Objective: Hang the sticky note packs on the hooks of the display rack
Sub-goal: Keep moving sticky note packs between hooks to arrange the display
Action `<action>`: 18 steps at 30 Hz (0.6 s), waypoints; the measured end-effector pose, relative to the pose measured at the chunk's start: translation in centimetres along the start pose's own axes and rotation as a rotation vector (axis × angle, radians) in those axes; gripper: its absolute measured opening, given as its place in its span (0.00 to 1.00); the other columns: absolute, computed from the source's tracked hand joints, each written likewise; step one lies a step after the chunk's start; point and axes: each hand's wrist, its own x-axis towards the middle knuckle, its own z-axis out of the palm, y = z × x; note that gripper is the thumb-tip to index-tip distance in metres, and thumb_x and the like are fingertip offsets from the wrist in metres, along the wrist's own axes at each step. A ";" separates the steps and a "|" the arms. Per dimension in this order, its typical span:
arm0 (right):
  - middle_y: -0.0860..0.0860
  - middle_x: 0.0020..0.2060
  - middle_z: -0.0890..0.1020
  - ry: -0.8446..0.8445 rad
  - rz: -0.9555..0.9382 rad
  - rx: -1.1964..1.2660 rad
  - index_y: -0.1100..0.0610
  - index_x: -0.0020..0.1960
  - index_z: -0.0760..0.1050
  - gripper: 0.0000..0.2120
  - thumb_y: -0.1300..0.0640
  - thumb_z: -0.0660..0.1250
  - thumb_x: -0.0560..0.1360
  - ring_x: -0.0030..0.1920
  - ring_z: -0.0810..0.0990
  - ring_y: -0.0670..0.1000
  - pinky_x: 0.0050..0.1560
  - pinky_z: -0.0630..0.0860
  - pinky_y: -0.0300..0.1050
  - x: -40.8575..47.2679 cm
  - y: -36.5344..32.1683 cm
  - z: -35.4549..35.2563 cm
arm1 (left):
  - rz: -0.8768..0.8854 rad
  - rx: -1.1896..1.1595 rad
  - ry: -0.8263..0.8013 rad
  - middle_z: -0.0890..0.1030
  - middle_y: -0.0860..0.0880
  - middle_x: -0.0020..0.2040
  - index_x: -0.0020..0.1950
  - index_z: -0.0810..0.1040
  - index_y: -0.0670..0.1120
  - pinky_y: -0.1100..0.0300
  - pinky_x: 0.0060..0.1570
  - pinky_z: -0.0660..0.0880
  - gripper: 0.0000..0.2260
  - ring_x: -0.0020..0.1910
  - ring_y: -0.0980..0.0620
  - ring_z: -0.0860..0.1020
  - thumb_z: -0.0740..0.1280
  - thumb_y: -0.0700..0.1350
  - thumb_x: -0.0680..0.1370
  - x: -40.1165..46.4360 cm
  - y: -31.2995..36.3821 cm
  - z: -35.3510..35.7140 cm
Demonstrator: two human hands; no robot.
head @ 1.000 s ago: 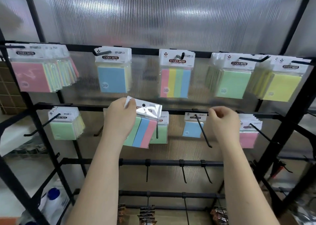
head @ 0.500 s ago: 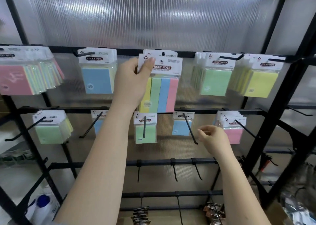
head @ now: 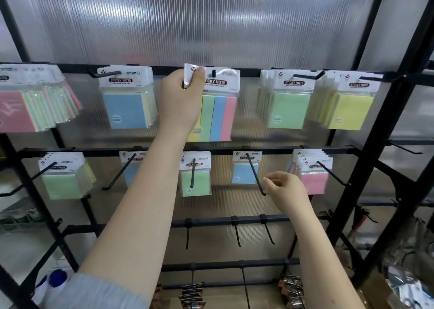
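Striped pack (head: 218,111) now on top hook (head: 213,73), left hand (head: 182,97) still gripping.

One head-worn view; faces forward, slightly down, close to the display rack (head: 366,130) at arm's reach.

two bare forearms reach up into view, each ending in a bare hand: the left hand (head: 180,97) and the right hand (head: 285,187). no rings, watch or gloves show. the left arm wears a pale grey-blue sleeve (head: 94,293) of finely ribbed fabric, pushed back near the elbow.
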 end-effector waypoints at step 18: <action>0.49 0.41 0.80 0.034 0.021 0.007 0.56 0.51 0.79 0.08 0.57 0.62 0.77 0.39 0.77 0.46 0.34 0.70 0.37 2.0 0.4 0.6 | 0.038 0.264 0.102 0.68 0.53 0.31 0.40 0.71 0.42 0.67 0.28 0.61 0.12 0.33 0.54 0.65 0.64 0.48 0.79 3.5 -3.2 2.2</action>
